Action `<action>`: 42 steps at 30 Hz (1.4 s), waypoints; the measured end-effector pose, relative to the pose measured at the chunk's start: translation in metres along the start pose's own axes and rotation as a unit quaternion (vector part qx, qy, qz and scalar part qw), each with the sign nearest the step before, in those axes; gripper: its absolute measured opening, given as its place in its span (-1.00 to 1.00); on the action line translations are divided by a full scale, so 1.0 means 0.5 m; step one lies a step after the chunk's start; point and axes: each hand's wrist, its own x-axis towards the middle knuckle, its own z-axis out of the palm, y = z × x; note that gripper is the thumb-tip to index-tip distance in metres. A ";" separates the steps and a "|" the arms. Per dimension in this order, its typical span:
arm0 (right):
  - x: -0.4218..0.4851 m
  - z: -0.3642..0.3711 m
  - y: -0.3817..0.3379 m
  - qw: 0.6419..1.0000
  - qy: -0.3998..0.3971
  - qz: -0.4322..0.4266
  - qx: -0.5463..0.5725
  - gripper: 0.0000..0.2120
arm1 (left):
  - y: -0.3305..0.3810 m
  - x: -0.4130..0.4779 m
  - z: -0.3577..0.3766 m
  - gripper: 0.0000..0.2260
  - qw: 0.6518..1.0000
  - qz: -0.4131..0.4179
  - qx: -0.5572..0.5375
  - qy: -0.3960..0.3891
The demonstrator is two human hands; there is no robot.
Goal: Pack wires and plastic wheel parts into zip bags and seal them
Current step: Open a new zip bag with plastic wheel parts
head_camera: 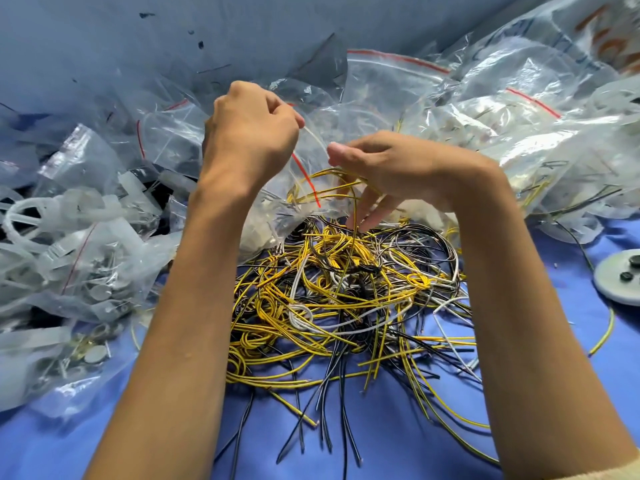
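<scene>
Wires (329, 299), yellow, black, white: tangled heap, centre of blue worktop (415, 445); left hand (249, 133), fingers curled, pinches rim of zip bag (306, 178) above heap's far edge; right hand (391, 168), fingers curled, holds yellow loop (325, 173) at bag mouth; filled bags (93, 289) left; disc (620, 278) right.

Bright even light, glare on plastic bags (502, 109), wide-angle bowing, soft edges

Work surface before me: blue cloth (398, 445), lying smooth at my near edge. Behind it a paler blue-grey sheet (104, 39) rises as backdrop, flecked with small dark marks (201, 45). Light soft, even; shadows faint.
</scene>
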 end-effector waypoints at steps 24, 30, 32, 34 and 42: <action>0.003 -0.023 0.023 0.988 0.080 -0.091 -0.097 -0.76 | -0.017 0.013 0.000 -0.74 0.992 0.052 0.000 -0.114; 0.024 0.001 0.007 0.975 0.110 -0.150 -0.123 -0.77 | -0.002 0.007 -0.006 -0.74 0.983 0.132 0.002 -0.128; 0.027 0.008 0.009 0.977 0.095 -0.136 -0.136 -0.76 | 0.003 0.003 -0.012 -0.74 0.982 0.140 -0.017 -0.124; 0.027 0.013 0.009 0.977 0.074 -0.131 -0.148 -0.80 | 0.013 -0.006 -0.023 -0.73 0.978 0.134 -0.089 -0.136; 0.017 0.028 -0.025 0.958 0.171 -0.166 -0.157 -0.78 | 0.056 -0.030 -0.026 -0.73 0.956 0.134 -0.177 -0.191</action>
